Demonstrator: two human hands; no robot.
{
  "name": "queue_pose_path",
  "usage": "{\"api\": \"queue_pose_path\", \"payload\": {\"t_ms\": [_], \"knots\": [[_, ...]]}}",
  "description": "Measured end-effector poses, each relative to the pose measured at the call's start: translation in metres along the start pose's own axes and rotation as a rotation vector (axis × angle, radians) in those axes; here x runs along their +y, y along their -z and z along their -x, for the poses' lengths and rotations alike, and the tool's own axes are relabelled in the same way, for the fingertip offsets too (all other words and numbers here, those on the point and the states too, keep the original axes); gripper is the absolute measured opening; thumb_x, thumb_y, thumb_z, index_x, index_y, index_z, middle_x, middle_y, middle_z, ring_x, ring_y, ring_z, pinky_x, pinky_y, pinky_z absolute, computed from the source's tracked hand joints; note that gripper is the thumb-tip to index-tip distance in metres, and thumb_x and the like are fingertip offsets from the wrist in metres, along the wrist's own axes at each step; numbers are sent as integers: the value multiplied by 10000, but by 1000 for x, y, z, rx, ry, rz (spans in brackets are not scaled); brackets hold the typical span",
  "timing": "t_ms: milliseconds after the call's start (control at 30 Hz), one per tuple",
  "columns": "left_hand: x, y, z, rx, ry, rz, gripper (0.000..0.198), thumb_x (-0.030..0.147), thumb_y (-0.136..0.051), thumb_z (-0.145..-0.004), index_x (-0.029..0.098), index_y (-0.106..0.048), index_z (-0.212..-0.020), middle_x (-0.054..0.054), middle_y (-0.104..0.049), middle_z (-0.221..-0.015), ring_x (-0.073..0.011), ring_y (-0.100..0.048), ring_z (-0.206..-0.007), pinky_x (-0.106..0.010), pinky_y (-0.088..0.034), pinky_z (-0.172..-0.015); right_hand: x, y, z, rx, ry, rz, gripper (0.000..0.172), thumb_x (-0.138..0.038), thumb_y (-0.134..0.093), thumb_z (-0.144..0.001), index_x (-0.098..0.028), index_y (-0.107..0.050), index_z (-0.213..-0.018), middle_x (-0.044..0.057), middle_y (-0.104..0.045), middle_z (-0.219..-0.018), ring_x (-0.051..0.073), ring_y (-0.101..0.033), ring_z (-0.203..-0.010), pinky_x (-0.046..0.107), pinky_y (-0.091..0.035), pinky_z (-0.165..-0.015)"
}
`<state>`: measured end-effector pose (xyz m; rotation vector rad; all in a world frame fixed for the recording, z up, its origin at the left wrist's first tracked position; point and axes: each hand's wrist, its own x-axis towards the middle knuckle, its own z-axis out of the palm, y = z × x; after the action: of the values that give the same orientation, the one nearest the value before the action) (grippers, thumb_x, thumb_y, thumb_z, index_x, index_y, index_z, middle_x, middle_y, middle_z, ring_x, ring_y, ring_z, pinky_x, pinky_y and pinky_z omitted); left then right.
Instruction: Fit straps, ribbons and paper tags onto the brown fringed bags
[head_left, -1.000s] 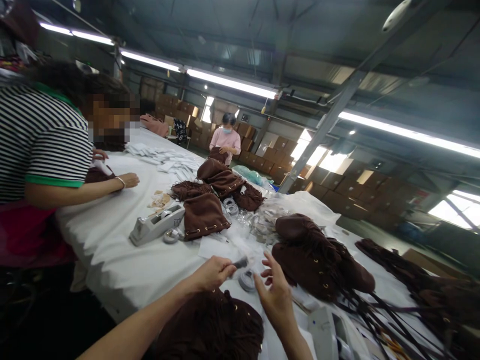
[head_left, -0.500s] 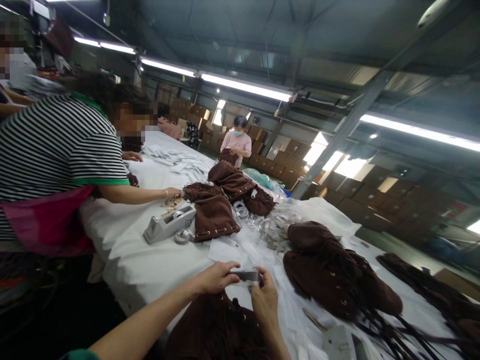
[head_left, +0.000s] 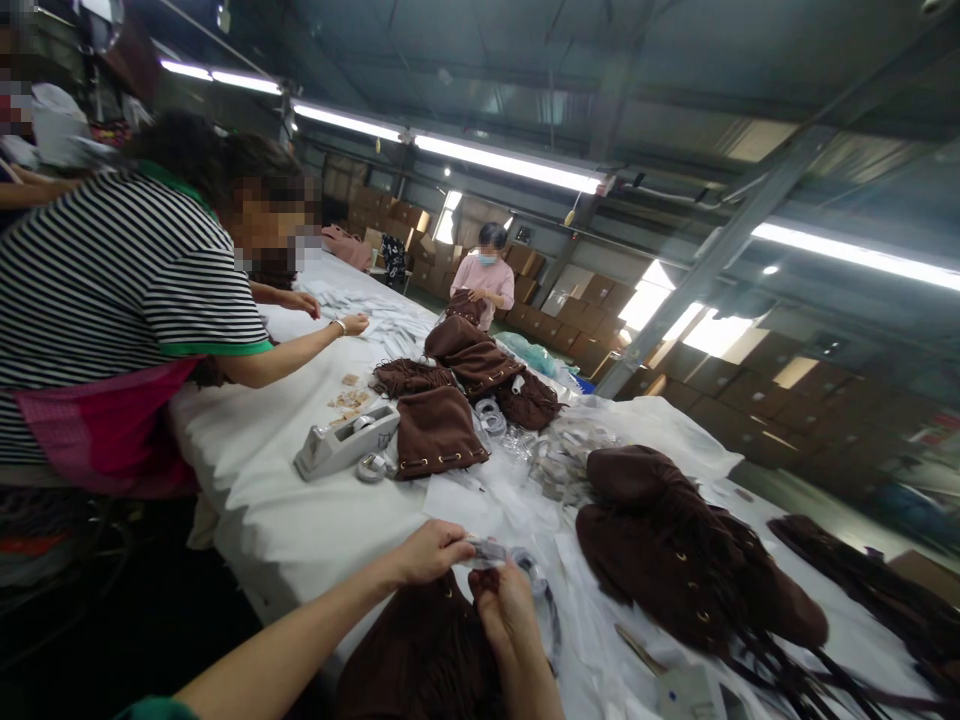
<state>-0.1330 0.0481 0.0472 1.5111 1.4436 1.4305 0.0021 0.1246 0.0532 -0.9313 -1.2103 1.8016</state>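
Observation:
My left hand [head_left: 433, 553] pinches the left end of a short, shiny strip [head_left: 487, 549], grey and partly see-through. Curled fingers of my right hand [head_left: 511, 608] meet the other end of it; the fingertips are partly hidden. Just behind my right hand, a grey looped band [head_left: 534, 568] curves down beside the wrist. Whether the band and the strip are one piece I cannot tell. Under both hands lies a dark brown fringed bag [head_left: 412, 645] with metal eyelets, near the table's front edge.
On the white-covered table [head_left: 277, 540] stand a tape dispenser [head_left: 349, 440], tape rolls [head_left: 371, 466] and brown drawstring bags [head_left: 441, 430]. More brown bags [head_left: 660, 550] lie at right, near scissors [head_left: 639, 650] and a second dispenser [head_left: 694, 695]. A co-worker in stripes [head_left: 150, 270] leans in from the left.
The strip between my hands has shifted, and the looped band now shows beside my right hand, which is turned and lower. The striped co-worker's hand has moved back from the small pieces near the dispenser.

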Motion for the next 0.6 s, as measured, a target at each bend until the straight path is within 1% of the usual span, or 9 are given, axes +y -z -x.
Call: {"api": "queue_pose_path", "payload": {"t_ms": [67, 133, 200, 267, 333, 467, 533, 600], "knots": [[0, 1, 2, 25, 7, 24, 269, 329, -501, -823, 156, -497, -618, 44, -427, -580, -101, -362, -568, -226, -255, -545, 1, 0, -1, 28, -21, -1, 294, -138, -577, -515, -204, -584, -801, -39, -588, -536, 107, -515, -453, 217, -436, -461], [-1, 2, 2, 25, 17, 67, 278, 338, -511, -817, 155, -493, -608, 46, -414, -569, -98, -350, -559, -229, -250, -539, 1, 1, -1, 52, -46, -14, 328, -120, -563, -508, -206, -596, -823, -47, -573, -508, 100, -484, -426, 208, -410, -436], [-2, 2, 1, 14, 33, 124, 296, 363, -523, -808, 154, -495, -600, 49, -392, -553, -95, -337, -545, -229, -244, -524, 1, 0, 0, 42, -78, -44, 313, -104, -565, -512, -203, -602, -807, -52, -559, -492, 93, -463, -412, 195, -377, -412], [-2, 2, 1, 8, 53, 188, 314, 405, -538, -796, 152, -511, -614, 53, -382, -543, -93, -332, -533, -225, -246, -508, 0, -1, 1, 8, -115, -76, 260, -95, -575, -526, -196, -603, -764, -57, -540, -477, 85, -451, -407, 185, -360, -404], [-2, 1, 0, 9, 81, 255, 347, 469, -542, -786, 150, -531, -651, 50, -407, -544, -93, -350, -523, -220, -260, -497, 1, -4, 2, -27, -157, -100, 213, -90, -592, -537, -185, -603, -727, -54, -540, -489, 82, -459, -421, 184, -375, -414], [-1, -4, 0, 13, 156, 377, 455, 615, -518, -756, 160, -527, -742, 24, -517, -569, -103, -425, -493, -216, -301, -470, 7, -13, 3, -74, -244, -155, 167, -69, -626, -549, -173, -582, -673, -48, -555, -545, 83, -491, -464, 188, -424, -438], [-3, -6, 0, 37, 200, 412, 500, 670, -520, -720, 171, -501, -736, 27, -519, -557, -94, -412, -456, -211, -293, -445, 11, -16, 3, -94, -273, -184, 147, -75, -644, -571, -167, -570, -658, -43, -556, -561, 77, -502, -482, 182, -440, -455], [-5, -7, 1, 74, 248, 428, 522, 701, -524, -690, 182, -474, -732, 50, -481, -521, -76, -361, -408, -205, -269, -419, 15, -19, 3, -114, -288, -207, 140, -88, -664, -591, -162, -567, -661, -40, -559, -573, 68, -507, -496, 172, -446, -474]]}}
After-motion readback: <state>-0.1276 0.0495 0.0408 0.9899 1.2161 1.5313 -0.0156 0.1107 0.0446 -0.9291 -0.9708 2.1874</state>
